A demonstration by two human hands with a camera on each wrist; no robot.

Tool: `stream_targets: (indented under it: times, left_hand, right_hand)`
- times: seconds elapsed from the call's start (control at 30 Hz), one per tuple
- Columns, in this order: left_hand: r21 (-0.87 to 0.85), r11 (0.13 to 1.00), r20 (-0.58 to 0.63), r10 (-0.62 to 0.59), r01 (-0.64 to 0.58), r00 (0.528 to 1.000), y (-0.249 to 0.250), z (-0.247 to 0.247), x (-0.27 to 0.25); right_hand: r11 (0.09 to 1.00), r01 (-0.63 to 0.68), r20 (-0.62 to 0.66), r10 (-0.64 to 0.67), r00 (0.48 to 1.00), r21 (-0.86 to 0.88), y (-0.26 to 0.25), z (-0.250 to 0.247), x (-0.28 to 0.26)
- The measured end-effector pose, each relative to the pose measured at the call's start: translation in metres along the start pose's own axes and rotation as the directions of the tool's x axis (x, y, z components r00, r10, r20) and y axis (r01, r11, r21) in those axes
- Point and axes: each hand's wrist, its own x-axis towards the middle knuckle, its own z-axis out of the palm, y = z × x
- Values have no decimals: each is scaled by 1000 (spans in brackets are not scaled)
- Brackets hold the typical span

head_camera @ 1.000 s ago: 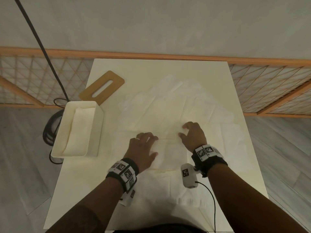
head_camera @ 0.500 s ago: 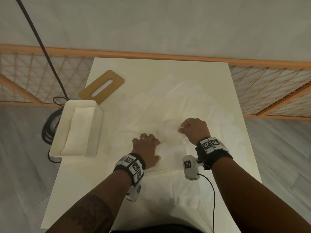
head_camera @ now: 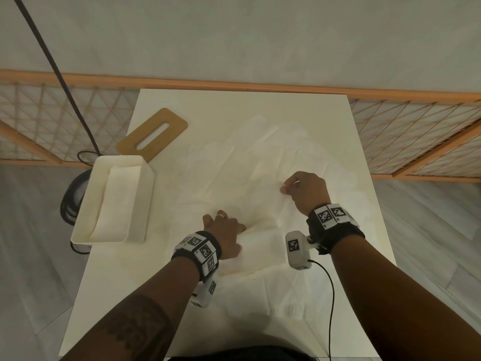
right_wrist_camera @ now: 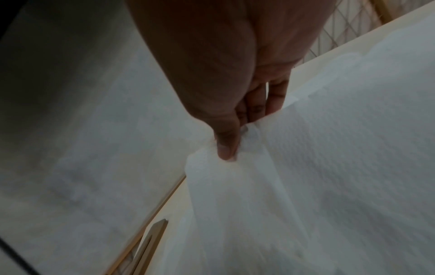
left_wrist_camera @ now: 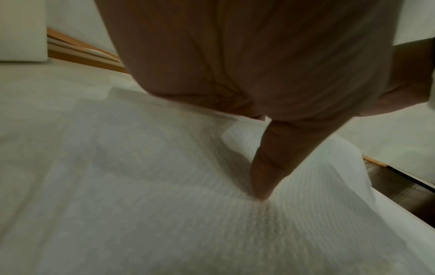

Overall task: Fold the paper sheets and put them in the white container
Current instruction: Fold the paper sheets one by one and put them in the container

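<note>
The right hand [head_camera: 305, 192] has its grip pinching an edge of a thin white embossed paper sheet [right_wrist_camera: 341, 167], lifting it. The left hand [head_camera: 225, 234] presses flat on the same sheet on the cream surface [head_camera: 234, 105]. The white rectangular container [head_camera: 145, 204] stands just left, paper inside.

Right hand [head_camera: 307, 194] now higher, paper sheet [right_wrist_camera: 235, 167] pinched

Left hand [left_wrist_camera: 247, 61] fingertips are hidden under the palm in the left wrist view; only the thumb shows. The embossed white paper sheets [head_camera: 250, 178] blend together in the head view: edges and count unreadable. The white rectangular container [left_wrist_camera: 21, 29] is cut off at the frame's corner
</note>
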Motion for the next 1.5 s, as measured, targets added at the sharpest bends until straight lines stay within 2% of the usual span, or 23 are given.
stream_targets:
  times: [0.07,0.17,0.23,0.3,0.37,0.4,0.43,0.5,0.53,0.57,0.6,0.67,0.73,0.8,0.87,0.93,1.0,1.07,1.13,1.2,1.3,1.4,1.5]
  left_hand:
    - [24,1000,16,-1,0,1000,1,0,0]
    - [53,999,9,-7,7,1000,2,2,0]
    - [49,999,-25,-13,14,1000,1,2,0]
    - [-70,997,-124,-31,22,992,2,0,-1]
    - [-332,943,-211,-94,19,973,2,-9,-2]
    - [-493,870,-224,-126,-1,966,2,-16,-2]
    - [-656,753,-232,-142,-47,962,1,-23,-3]
    - [-892,417,-252,-145,-171,957,0,-39,-6]
    - [-944,255,-252,-144,-211,957,0,-46,-8]
    - [-963,130,-252,-140,-234,958,1,-53,-11]
    - [-966,48,-259,-135,-254,957,0,-60,-12]
    - [-948,-27,-311,-139,-318,940,-3,-69,-14]
    - [-921,-30,-375,-191,-388,907,-10,-70,-17]
    - [-900,25,-428,-241,-436,871,-18,-70,-22]
    - [-896,61,-438,-273,-439,856,-28,-66,-27]
    - [-910,66,-412,-255,-409,875,-40,-60,-33]
    - [-927,70,-374,-213,-367,903,-52,-53,-39]
    - [-934,69,-358,-183,-351,916,-59,-49,-44]
    - [-939,26,-342,-191,-344,920,-62,-47,-49]
    - [-943,-19,-323,-196,-333,926,-60,-48,-56]
    - [-951,-17,-302,-174,-310,937,-64,-40,-59]
    - [-974,-23,-221,-126,-226,967,-69,-31,-59]
    - [-988,-67,-142,-9,-143,990,-72,-21,-64]
  right_hand:
    - [999,38,-61,-36,997,35,-2,-6,0]
    - [984,93,-242,-55,969,152,-4,-20,0]
    - [967,120,-276,-55,960,225,-9,-32,-1]
    - [944,145,-242,-73,968,297,-13,-42,0]
    - [903,147,-191,-73,979,404,-17,-53,-1]
    - [862,134,-144,-72,987,489,-19,-58,-2]
    - [825,120,-101,-76,992,552,-21,-61,-4]
    - [772,106,-51,-95,994,626,-26,-67,-9]
    - [726,98,-31,-104,994,681,-29,-69,-12]
    - [670,84,-8,-115,993,738,-32,-70,-14]
    - [632,69,10,-120,993,772,-34,-70,-16]
    - [641,47,31,-110,993,766,-37,-67,-18]
    - [677,18,31,-60,998,735,-34,-62,-17]
    - [689,-53,76,-3,997,722,-27,-55,-15]
    - [626,-179,248,-24,968,759,-20,-50,-15]
    - [640,-262,428,-115,896,722,-16,-48,-20]
    - [683,-251,483,-170,859,686,-14,-46,-24]
    - [687,-236,455,-154,877,687,-11,-41,-26]
    - [718,-203,424,-141,895,666,-7,-35,-27]
    - [779,-177,438,-137,888,602,-5,-31,-28]
    - [817,-209,461,-77,884,538,-3,-26,-29]
    - [763,-320,507,-11,862,561,6,-21,-28]
    - [687,-441,578,37,815,578,17,-17,-26]
